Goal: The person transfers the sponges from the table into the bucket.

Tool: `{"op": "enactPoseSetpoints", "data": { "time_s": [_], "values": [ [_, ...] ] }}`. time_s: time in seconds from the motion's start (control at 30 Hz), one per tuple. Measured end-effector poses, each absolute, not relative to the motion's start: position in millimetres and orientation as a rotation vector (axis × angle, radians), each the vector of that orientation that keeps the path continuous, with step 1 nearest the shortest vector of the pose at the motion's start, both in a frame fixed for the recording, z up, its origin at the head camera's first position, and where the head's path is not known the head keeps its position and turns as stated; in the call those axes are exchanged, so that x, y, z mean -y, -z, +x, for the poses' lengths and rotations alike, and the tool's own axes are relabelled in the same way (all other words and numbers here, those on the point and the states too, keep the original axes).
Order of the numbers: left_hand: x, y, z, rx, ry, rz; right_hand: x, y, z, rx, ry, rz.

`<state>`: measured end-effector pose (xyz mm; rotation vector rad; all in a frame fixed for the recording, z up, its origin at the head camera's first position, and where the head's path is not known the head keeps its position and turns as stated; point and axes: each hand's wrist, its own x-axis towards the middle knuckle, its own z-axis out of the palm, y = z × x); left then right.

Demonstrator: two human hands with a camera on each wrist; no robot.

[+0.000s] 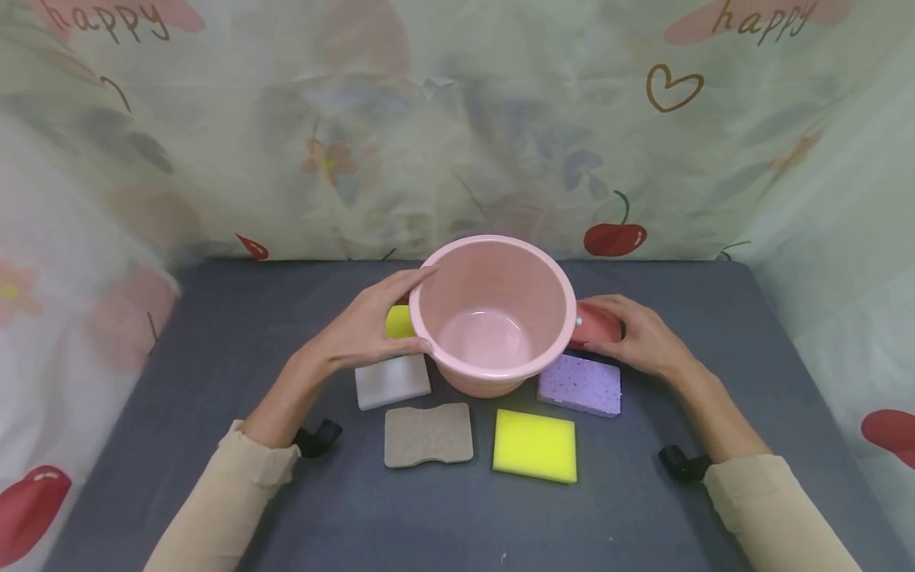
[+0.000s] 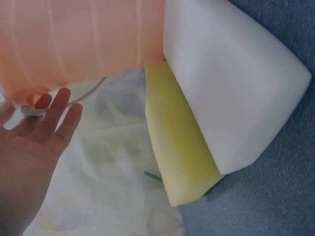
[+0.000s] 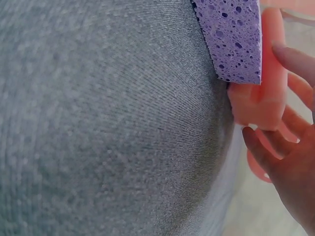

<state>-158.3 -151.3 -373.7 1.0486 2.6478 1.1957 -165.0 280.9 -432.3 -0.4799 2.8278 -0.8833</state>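
Observation:
A pink bucket [image 1: 493, 290] with a thin wire handle stands at the middle of the table's far half. My left hand [image 1: 364, 322] grips its left rim, thumb at the front and fingers farther back. Behind that hand a yellow-green sponge [image 1: 399, 322] partly shows. On the bucket's right, my right hand [image 1: 646, 338] holds a red block [image 1: 602, 324] between thumb and fingers. This block has a raised ridge in the right wrist view and stands beside the purple sponge [image 3: 236, 39]. A white sponge [image 2: 231, 83] lies near the bucket's left front.
In front of the bucket lie a grey-brown sponge [image 1: 429, 435] with notched sides and a bright yellow sponge [image 1: 534, 446]. All are on a dark grey table [image 1: 400, 524]. A printed curtain [image 1: 457, 159] hangs along the back and sides.

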Motion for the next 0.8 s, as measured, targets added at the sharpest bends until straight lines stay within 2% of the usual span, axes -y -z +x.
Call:
{"op": "enactPoseSetpoints", "data": {
  "time_s": [0.8],
  "values": [
    [138.8, 381.0, -148.1, -2.526, -1.471, 0.935, -285.2, 404.1, -159.4, -2.883, 0.876, -0.411]
  ]
}}
